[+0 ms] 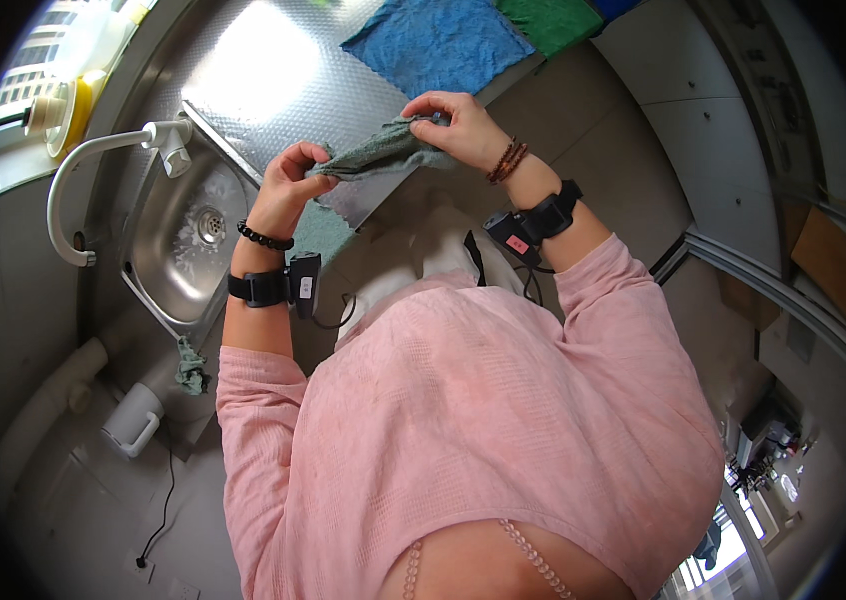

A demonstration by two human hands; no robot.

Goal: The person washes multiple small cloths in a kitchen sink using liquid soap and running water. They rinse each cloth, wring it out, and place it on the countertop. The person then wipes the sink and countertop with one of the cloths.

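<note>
A grey-green cloth (378, 156), bunched and stretched sideways, hangs between my two hands above the front edge of the steel counter. My left hand (284, 191) pinches its left end between thumb and fingers, close to the sink. At the other end, my right hand (460, 133) grips the bunched fabric with thumb and fingertips. Below my left hand is a lighter green piece of cloth (321, 236) at the counter edge; I cannot tell whether it joins the held one. A blue cloth (438, 49) lies spread beyond my right hand.
A steel sink (167, 289) with a white curved faucet (66, 176) is on the left. A green cloth (550, 24) lies beside the blue one. A crumpled cloth (191, 369) hangs below the sink's near corner, near a white kettle (132, 420). Cabinets (693, 105) stand right.
</note>
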